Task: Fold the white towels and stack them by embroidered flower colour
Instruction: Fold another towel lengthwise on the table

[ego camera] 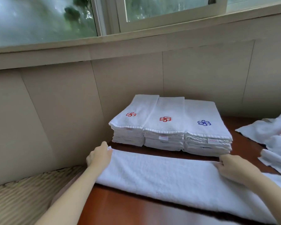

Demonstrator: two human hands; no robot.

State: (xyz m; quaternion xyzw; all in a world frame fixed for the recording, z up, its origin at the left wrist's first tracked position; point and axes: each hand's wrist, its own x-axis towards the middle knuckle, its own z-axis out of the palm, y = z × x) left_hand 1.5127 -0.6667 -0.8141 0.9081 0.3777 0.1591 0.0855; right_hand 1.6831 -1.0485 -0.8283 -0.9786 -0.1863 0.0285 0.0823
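1. The long towel (161,176) is white, soft and fluffy. It is folded into a long strip and lies flat across the near side of the table (136,210).
2. The left hand (99,155) is curled around the far left corner of the long towel and holds it.
3. The right hand (234,166) pinches the far edge of the long towel near its right end. A little bit of cloth is bunched at the fingertips.
4. Three neat piles of folded white towels sit side by side, touching, just behind the long towel and close to the wall (71,103).
5. The left red-flower pile (131,122) and the middle red-flower pile (165,127) each have a red stitched flower on top. The blue-flower pile (204,130) on the right has a blue one.
6. Each pile is a tidy block with straight sides, and the folded edges look like thin layers at the front.
7. The loose towels (274,140) lie rumpled on the right side of the table, apart from the piles. One shows a bit of red stitching.
8. The table is smooth, shiny, red-brown wood.
9. The wall is made of plain beige panels with thin lines between them.
10. Above it is a window (55,18) with pale frames, and blurry green trees show through the glass.
11. A woven seat (23,195) with bumpy tan stripes sits low on the left, beside the table.
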